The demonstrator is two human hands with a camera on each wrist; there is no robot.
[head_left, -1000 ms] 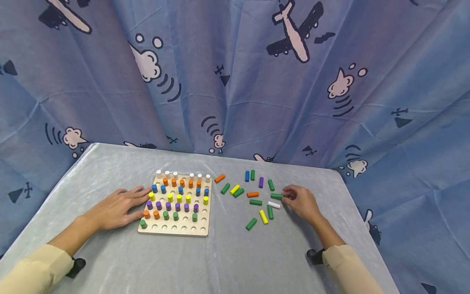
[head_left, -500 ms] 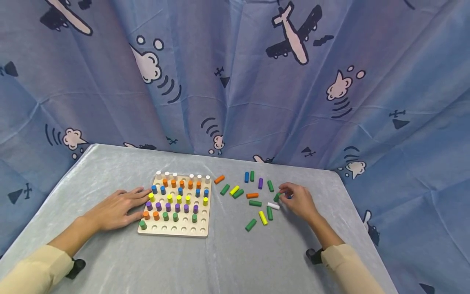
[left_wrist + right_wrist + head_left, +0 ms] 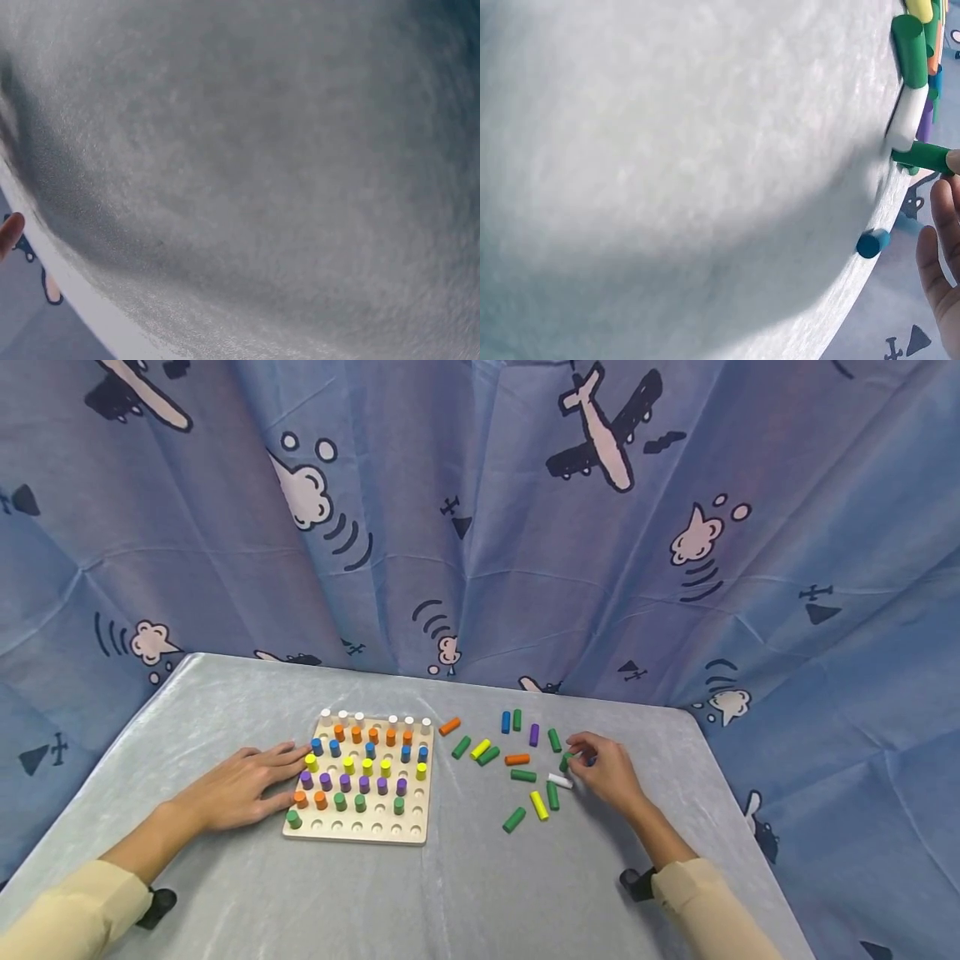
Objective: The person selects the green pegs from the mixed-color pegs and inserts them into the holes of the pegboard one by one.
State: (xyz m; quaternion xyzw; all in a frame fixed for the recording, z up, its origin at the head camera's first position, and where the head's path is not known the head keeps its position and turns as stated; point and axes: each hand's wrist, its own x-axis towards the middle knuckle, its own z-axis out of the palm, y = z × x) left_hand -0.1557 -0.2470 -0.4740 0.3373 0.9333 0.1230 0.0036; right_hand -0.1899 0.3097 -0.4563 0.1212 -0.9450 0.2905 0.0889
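My left hand [image 3: 240,787] rests with extended fingers along the left edge of a wooden pegboard [image 3: 407,838]. The board carries rows of white, orange, blue, yellow, purple and green pegs standing in its holes. Over on the right, my right hand [image 3: 609,770] pinches a green peg [image 3: 922,155] between thumb and fingertips; in the head view the peg is tilted and partly covered by the fingers. A white peg [image 3: 559,782] lies just beside it. Below the right hand, the right wrist view shows a blue peg [image 3: 871,244] on the table.
Loose pegs lie scattered between board and right hand, among them an orange peg [image 3: 517,760], a yellow peg [image 3: 539,806] and several green ones. A grey cloth covers the table [image 3: 480,893]. Behind it hangs a blue curtain [image 3: 495,527] with airplane prints.
My right hand has shifted slightly left and taken hold of the green peg, which has turned from lying sideways to tilted up. The left hand stays put on the board's edge.
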